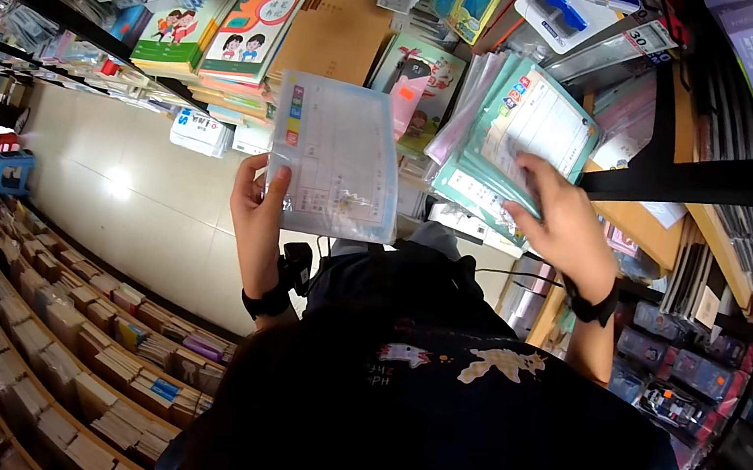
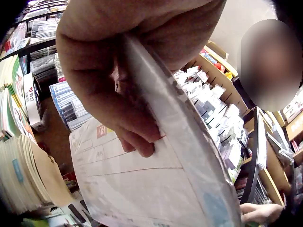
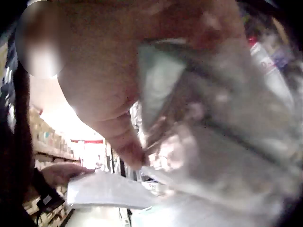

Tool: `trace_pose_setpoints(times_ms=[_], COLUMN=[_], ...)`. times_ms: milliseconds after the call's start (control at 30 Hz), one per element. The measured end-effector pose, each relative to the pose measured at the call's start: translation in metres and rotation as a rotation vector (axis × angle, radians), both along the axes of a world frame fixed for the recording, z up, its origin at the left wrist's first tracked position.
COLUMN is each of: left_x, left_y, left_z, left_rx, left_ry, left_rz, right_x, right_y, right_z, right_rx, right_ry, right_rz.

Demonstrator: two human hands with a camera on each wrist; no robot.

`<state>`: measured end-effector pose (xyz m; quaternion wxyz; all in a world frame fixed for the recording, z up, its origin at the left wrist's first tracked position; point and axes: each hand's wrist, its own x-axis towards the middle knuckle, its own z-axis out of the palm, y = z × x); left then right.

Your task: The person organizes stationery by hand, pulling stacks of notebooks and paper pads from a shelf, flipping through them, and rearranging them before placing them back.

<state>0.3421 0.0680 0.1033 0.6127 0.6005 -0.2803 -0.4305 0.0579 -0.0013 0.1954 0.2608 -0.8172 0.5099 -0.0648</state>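
Note:
In the head view, my left hand (image 1: 262, 199) grips the lower left edge of a clear plastic pack (image 1: 335, 153), thumb on its face. A white printed sheet with coloured squares and ruled lines shows through the plastic. The left wrist view has the pack (image 2: 137, 189) edge-on between thumb and fingers. My right hand (image 1: 567, 225) holds the near right side of a green-bordered plastic pack (image 1: 541, 113), one of several lying overlapped on the shelf. Up close in the right wrist view, a green corner (image 3: 158, 80) shows under that hand, blurred by glossy plastic.
Beside the green packs lie a pink package (image 1: 407, 96), brown envelopes (image 1: 331, 33) and children's notebooks (image 1: 249, 32). A black shelf edge (image 1: 703, 185) runs to the right. Tiled floor (image 1: 121, 182) stretches left, with long rows of books (image 1: 76, 304) behind.

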Motion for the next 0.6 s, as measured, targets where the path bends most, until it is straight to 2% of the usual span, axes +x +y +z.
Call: trace_pose_setpoints(times_ms=[67,200,367,467,533,600], left_x=[-0.003,-0.002,-0.002,-0.002,-0.002,-0.004], left_y=[0.001,0.002,0.004,0.004,0.005,0.006], left_z=[0.002,-0.002,-0.001,-0.001,-0.001,0.002], left_rx=[-0.001,-0.021,-0.014,-0.002,-0.012,-0.024], left_ry=[0.029,0.061,0.054,0.043,0.050,0.059], left_rz=[0.016,0.024,0.005,-0.012,-0.017,-0.029], right_x=[0.007,0.019,0.020,0.014,0.013,0.007], right_y=[0.011,0.025,0.025,0.017,0.011,0.001], right_z=[-0.020,-0.050,-0.053,-0.048,-0.016,-0.004], right_rx=[-0.361,-0.607,-0.586,-0.662,-0.246,-0.196], right_ry=[0.176,0.424,0.499,0.489,0.253,0.187], right_rz=[0.108,0.141,0.128,0.141,0.086,0.071])
